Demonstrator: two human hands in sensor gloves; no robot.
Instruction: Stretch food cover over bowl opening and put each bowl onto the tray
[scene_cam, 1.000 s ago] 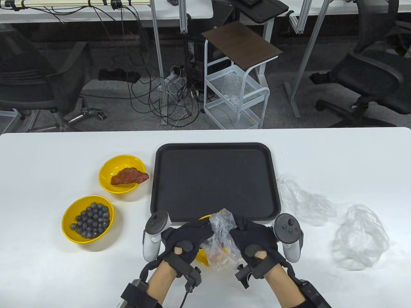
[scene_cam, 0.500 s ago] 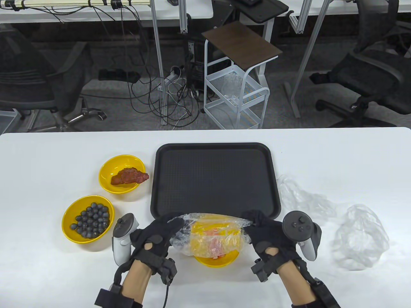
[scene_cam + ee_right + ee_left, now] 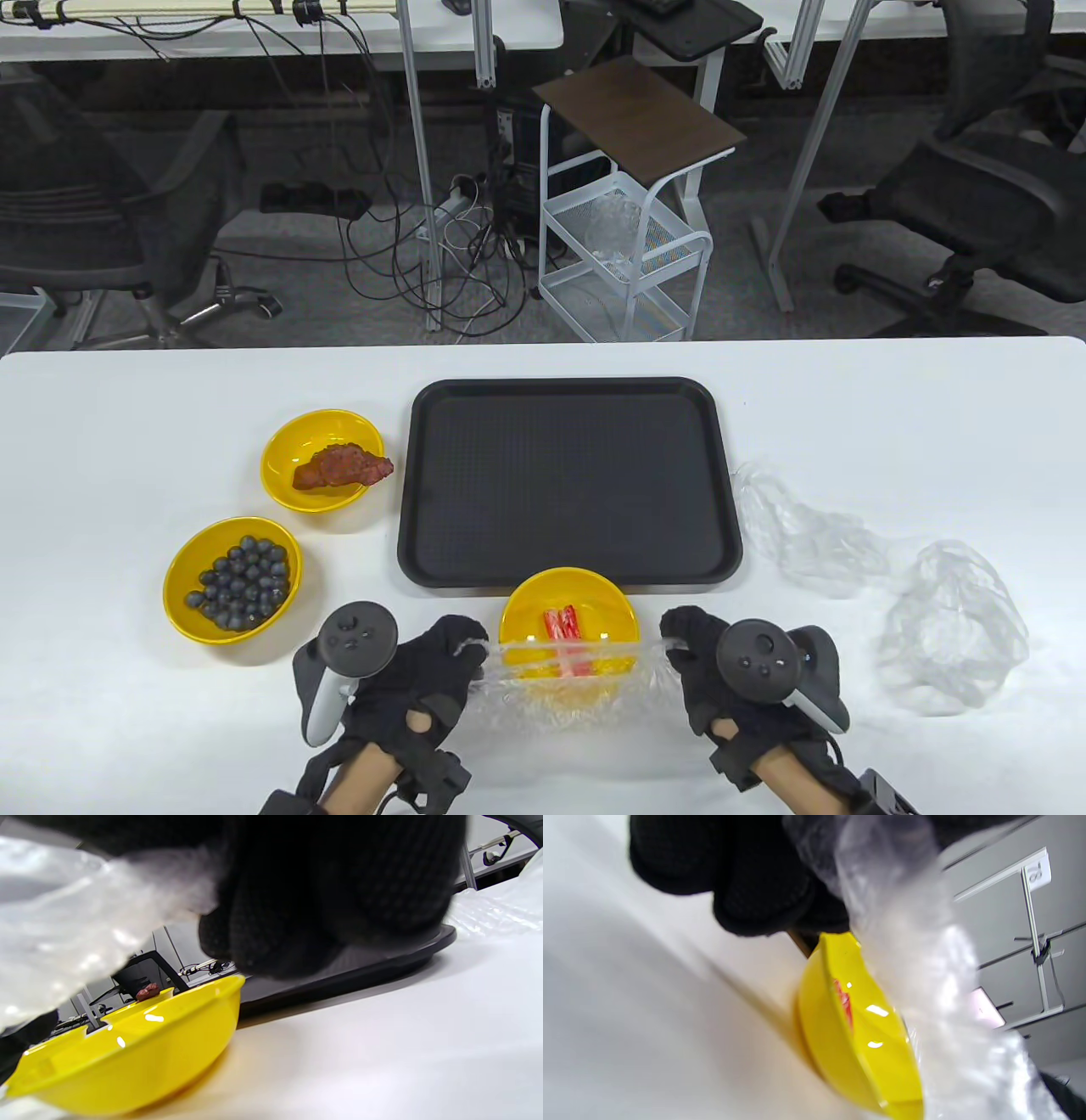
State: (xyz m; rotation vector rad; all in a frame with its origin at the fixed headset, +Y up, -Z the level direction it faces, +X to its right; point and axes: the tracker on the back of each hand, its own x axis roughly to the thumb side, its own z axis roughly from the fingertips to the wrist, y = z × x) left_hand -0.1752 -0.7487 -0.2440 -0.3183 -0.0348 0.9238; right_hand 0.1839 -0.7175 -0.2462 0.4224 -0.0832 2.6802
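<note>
From above, three yellow bowls sit on the table (image 3: 127, 424) around one empty black tray (image 3: 567, 480): the crab-stick bowl (image 3: 568, 613) touches its near edge, the berry bowl (image 3: 232, 581) and meat bowl (image 3: 321, 460) lie left, and two loose covers (image 3: 950, 628) lie right. The left hand (image 3: 424, 679) and right hand (image 3: 721, 671) stretch one food cover (image 3: 564, 658) across the crab-stick bowl's near half. In each wrist view, clenched fingers (image 3: 759, 895) grasp that plastic beside the bowl's rim.
</note>
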